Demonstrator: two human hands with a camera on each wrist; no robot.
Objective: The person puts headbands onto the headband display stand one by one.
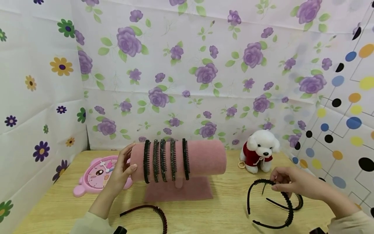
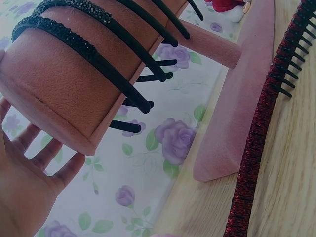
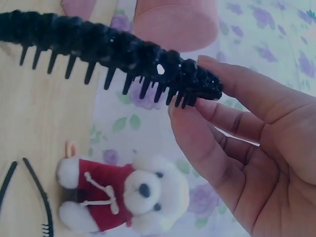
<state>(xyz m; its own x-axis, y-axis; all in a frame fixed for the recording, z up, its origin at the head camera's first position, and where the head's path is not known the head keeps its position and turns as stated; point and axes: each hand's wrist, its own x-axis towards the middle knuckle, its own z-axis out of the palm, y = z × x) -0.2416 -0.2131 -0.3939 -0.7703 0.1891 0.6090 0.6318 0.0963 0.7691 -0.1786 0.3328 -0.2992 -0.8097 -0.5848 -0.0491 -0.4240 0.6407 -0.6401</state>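
A pink padded headband stand has a horizontal roll with several black, sparkly toothed headbands side by side round it. At the roll's left end my left hand grips it, thumb in front and fingers behind; the left wrist view shows the fingertips against the rim. Off the stand's right side, my right hand pinches a black toothed headband between thumb and fingers, above the table. Its beaded band shows close up in the right wrist view.
A dark red headband lies at the table's front. Another black headband rests behind the held one. A white toy dog in red sits at the back right, a wooden ring beside it; a pink clock lies left, partly behind my left arm.
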